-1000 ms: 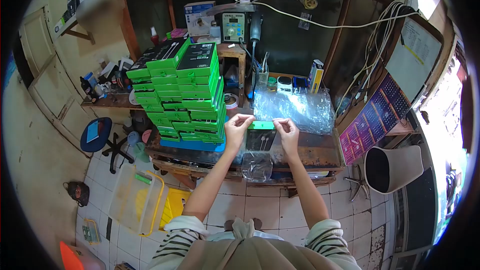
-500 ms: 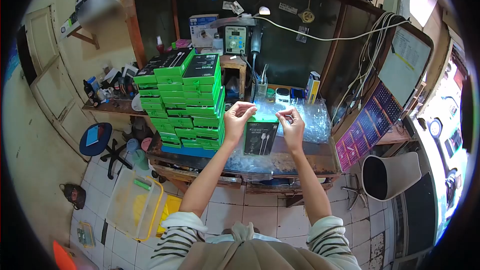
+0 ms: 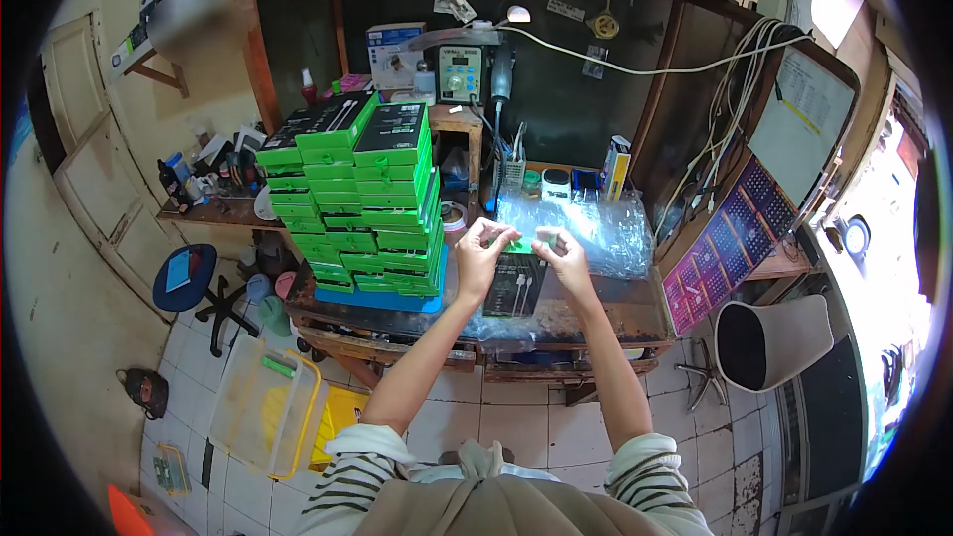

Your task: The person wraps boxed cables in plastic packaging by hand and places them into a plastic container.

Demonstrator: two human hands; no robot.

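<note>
A black and green cable box point(image 3: 513, 290), with a picture of white cables on its front, stands upright near the front of the workbench. My left hand point(image 3: 480, 260) pinches at the green top edge, thumb and finger together. At the box's upper right corner, my right hand point(image 3: 566, 262) has its fingertips closed in a pinch too. Whether clear film is caught in the fingers is too small to see. To the left rises a tall stack of similar green and black boxes point(image 3: 362, 201) on a blue base.
Clear plastic sleeves point(image 3: 606, 228) lie on the right of the workbench point(image 3: 620, 316). Behind them are small jars, a yellow-and-blue box point(image 3: 615, 167) and a soldering station point(image 3: 461, 75). A clear bin point(image 3: 260, 407) with a yellow rim sits on the floor, and a white chair point(image 3: 784, 347) stands right.
Both hands have moved closer together over the top of the box, the left one rightward and both slightly lower. The view has shifted a little.
</note>
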